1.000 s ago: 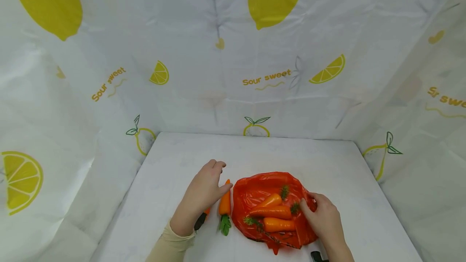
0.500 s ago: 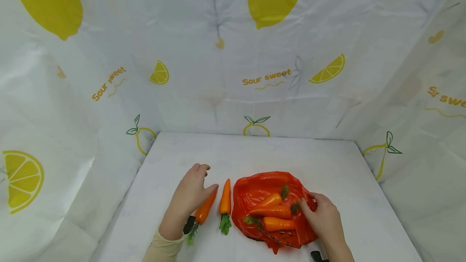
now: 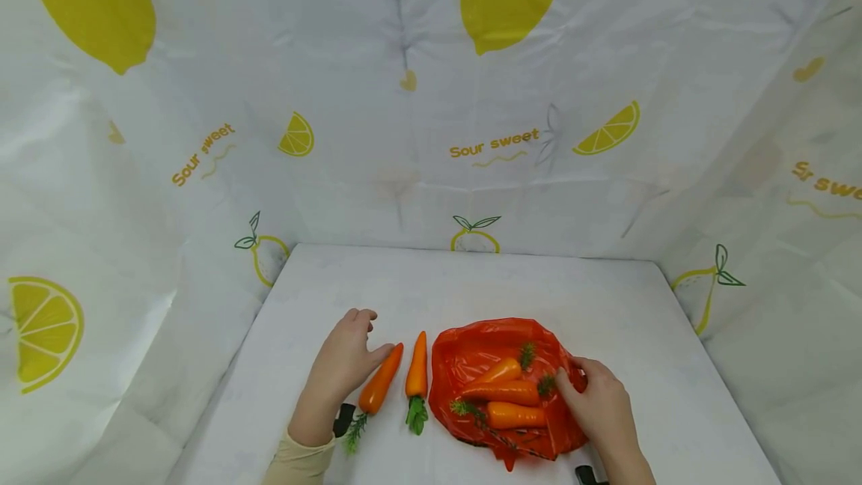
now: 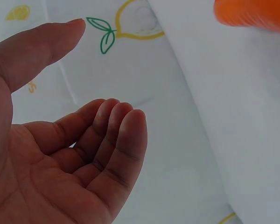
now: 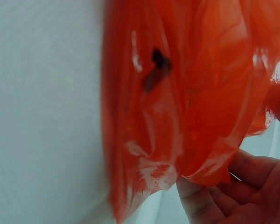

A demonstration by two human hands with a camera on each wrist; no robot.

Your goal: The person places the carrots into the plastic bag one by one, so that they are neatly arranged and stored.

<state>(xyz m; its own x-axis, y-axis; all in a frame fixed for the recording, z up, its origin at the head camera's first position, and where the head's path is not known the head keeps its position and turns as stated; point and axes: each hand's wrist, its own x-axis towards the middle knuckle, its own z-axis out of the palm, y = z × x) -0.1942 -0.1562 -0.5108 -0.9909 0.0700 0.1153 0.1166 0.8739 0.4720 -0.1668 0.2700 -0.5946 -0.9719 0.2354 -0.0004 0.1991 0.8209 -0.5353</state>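
Observation:
My left hand is held over the left of the table with fingers loosely bent and nothing in its palm. Its thumb overlaps the tip of an orange carrot with green fronds. A second carrot, with a leafy green top, lies between that one and a red plastic bag. Several carrots lie in the bag's open mouth. With thumb and fingers, my right hand pinches the bag's right rim. In the right wrist view, the bag hides part of that hand.
The white table is enclosed by a lemon-printed sheet at the back and both sides. Small black devices sit at the wrists.
My left hand has moved left from above the two loose carrots, uncovering both of them. The right hand and the bag have stayed where they were.

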